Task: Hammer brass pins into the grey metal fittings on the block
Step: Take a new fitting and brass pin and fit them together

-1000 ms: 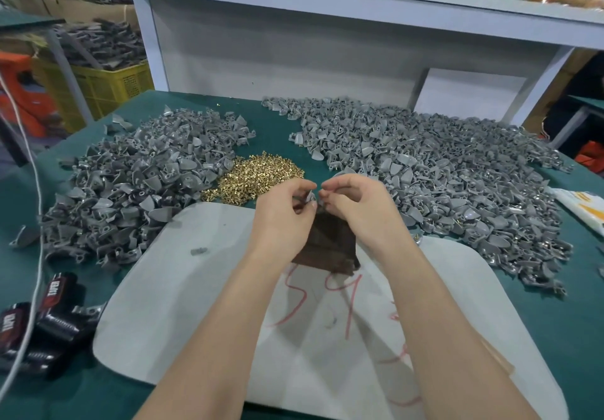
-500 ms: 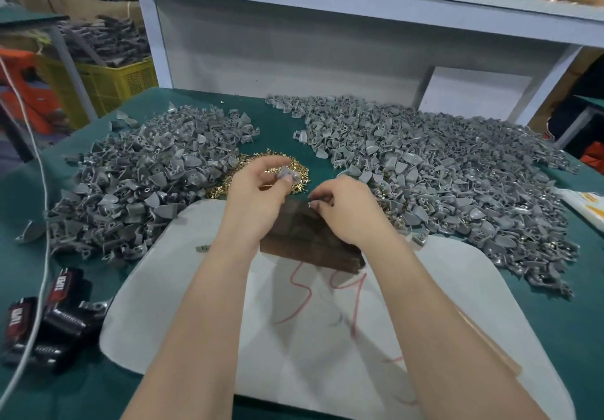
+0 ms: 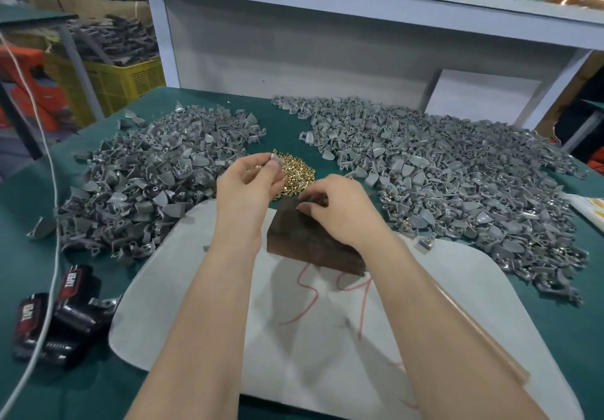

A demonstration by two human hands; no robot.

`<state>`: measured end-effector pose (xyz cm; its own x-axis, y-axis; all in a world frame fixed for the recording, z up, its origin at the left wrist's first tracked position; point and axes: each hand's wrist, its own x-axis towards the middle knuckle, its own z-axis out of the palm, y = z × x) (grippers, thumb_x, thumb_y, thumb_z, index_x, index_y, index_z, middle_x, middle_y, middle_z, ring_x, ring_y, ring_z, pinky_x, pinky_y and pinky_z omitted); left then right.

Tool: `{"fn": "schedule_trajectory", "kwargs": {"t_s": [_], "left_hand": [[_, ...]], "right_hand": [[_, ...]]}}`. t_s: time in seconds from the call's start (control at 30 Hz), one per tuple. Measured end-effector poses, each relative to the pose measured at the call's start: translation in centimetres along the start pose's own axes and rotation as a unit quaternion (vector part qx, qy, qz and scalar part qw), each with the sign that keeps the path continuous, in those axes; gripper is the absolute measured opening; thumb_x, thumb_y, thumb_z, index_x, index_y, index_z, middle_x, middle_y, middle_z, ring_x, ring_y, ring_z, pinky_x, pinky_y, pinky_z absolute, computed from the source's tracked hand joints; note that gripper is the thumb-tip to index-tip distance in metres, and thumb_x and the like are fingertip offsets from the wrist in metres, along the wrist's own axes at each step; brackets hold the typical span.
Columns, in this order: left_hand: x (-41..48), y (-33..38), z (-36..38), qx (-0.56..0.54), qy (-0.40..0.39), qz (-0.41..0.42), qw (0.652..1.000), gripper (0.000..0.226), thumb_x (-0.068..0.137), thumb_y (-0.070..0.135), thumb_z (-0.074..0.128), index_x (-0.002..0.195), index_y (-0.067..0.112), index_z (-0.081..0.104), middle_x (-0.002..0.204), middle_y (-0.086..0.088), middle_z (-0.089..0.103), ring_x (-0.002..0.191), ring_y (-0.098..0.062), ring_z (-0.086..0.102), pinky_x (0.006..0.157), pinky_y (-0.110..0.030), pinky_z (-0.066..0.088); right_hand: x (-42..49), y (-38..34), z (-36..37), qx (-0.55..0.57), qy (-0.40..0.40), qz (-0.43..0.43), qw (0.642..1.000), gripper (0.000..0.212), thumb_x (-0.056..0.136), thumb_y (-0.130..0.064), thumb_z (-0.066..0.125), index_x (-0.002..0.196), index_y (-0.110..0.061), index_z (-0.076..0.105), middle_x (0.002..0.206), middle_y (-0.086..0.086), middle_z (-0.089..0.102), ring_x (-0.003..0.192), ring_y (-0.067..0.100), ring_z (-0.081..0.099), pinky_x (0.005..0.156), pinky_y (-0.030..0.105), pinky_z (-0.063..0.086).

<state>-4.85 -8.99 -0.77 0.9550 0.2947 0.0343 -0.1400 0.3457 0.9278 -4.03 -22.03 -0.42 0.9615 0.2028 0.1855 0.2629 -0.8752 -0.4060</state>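
Nearest us, in front of the dark brown wooden block (image 3: 304, 246), the white rounded mat (image 3: 327, 354) gives our only open room. On the block's top our right hand (image 3: 343, 214) curls its fingers down (whether they pinch anything, we cannot tell); beyond the block's left end, our left hand (image 3: 248, 194) pinches a grey metal fitting (image 3: 276, 160). Behind the block, the brass pin heap (image 3: 295, 176) and piles of grey fittings (image 3: 147, 191) crowd in: a fitting we drop would likely vanish among them.

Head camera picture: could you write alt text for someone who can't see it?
A person's left hand pinches a grey fitting above heaped brass pins, while the right hand touches a dark block on a white mat; piles of grey fittings lie either side.
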Motion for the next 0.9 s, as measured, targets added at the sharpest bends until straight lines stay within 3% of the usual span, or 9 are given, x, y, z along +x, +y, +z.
{"fn": "schedule_trajectory", "kwargs": {"t_s": [0.17,0.3,0.37,0.47,0.63,0.7,0.8,0.9], "left_hand": [[0.0,-0.3,0.3,0.071,0.001,0.016,0.997,0.009,0.086,0.017,0.069,0.082,0.018,0.061,0.076,0.001,0.063,0.060,-0.001,0.060,0.066,-0.017,0.053],[-0.2,-0.6,0.3,0.168,-0.039,0.056,0.983,0.013,0.086,0.013,0.068,0.078,0.022,0.061,0.081,0.002,0.066,0.077,-0.012,0.061,0.085,-0.033,0.051],[-0.5,-0.8,0.6,0.266,-0.081,0.104,0.955,0.016,0.086,0.011,0.065,0.078,0.024,0.062,0.087,0.005,0.067,0.088,-0.016,0.063,0.089,-0.031,0.050],[-1.3,-1.3,1.1,0.385,-0.136,0.166,0.898,0.016,0.088,0.010,0.059,0.090,0.026,0.059,0.084,0.009,0.064,0.075,-0.006,0.058,0.072,-0.011,0.043],[-1.9,-1.8,1.8,0.456,-0.212,0.159,0.850,0.027,0.091,0.009,0.053,0.106,0.023,0.036,0.096,-0.003,0.060,0.078,-0.022,0.055,0.072,-0.034,0.044],[-1.8,-1.8,1.7,0.466,-0.217,0.166,0.842,0.023,0.090,0.009,0.054,0.107,0.020,0.044,0.097,0.000,0.060,0.080,-0.020,0.053,0.075,-0.030,0.043],[-1.6,-1.9,1.5,0.493,-0.222,0.191,0.819,0.026,0.088,0.006,0.055,0.109,0.019,0.063,0.084,0.010,0.053,0.079,-0.012,0.048,0.073,-0.020,0.036],[-1.4,-2.0,1.6,0.521,-0.233,0.203,0.796,0.031,0.088,0.003,0.053,0.111,0.018,0.068,0.098,0.004,0.049,0.084,-0.011,0.043,0.077,-0.020,0.033]], "right_hand": [[-0.2,-1.0,0.5,-0.013,0.013,-0.020,1.000,0.015,0.090,-0.017,0.055,0.096,-0.020,0.068,0.102,0.005,0.056,0.100,0.027,0.053,0.090,0.042,0.043],[-0.4,-0.6,0.5,0.001,0.039,-0.011,0.999,0.012,0.091,-0.014,0.052,0.098,-0.015,0.061,0.102,0.007,0.061,0.098,0.027,0.055,0.089,0.040,0.044],[-0.6,0.3,-0.3,0.100,0.085,0.034,0.991,0.005,0.090,-0.014,0.056,0.092,-0.018,0.058,0.091,0.001,0.063,0.090,0.021,0.058,0.088,0.038,0.046],[-1.1,1.6,-1.7,0.227,0.135,0.082,0.961,0.014,0.086,-0.010,0.062,0.081,-0.022,0.057,0.082,-0.004,0.062,0.083,0.015,0.059,0.085,0.037,0.050],[-2.6,2.9,-2.2,0.323,0.129,0.098,0.932,0.018,0.084,-0.003,0.065,0.080,-0.020,0.065,0.083,0.002,0.067,0.081,0.014,0.062,0.079,0.028,0.052],[-2.9,2.9,-2.1,0.323,0.115,0.091,0.935,0.021,0.084,0.000,0.064,0.080,-0.020,0.068,0.084,0.003,0.069,0.082,0.016,0.064,0.077,0.023,0.052],[-2.8,2.8,-2.1,0.301,0.104,0.078,0.945,0.022,0.084,0.001,0.063,0.081,-0.020,0.069,0.085,0.001,0.070,0.085,0.017,0.065,0.084,0.029,0.054],[-2.6,2.9,-1.8,0.273,0.094,0.065,0.955,0.020,0.085,0.002,0.062,0.084,-0.018,0.067,0.083,0.000,0.067,0.085,0.019,0.064,0.087,0.038,0.052]]}}
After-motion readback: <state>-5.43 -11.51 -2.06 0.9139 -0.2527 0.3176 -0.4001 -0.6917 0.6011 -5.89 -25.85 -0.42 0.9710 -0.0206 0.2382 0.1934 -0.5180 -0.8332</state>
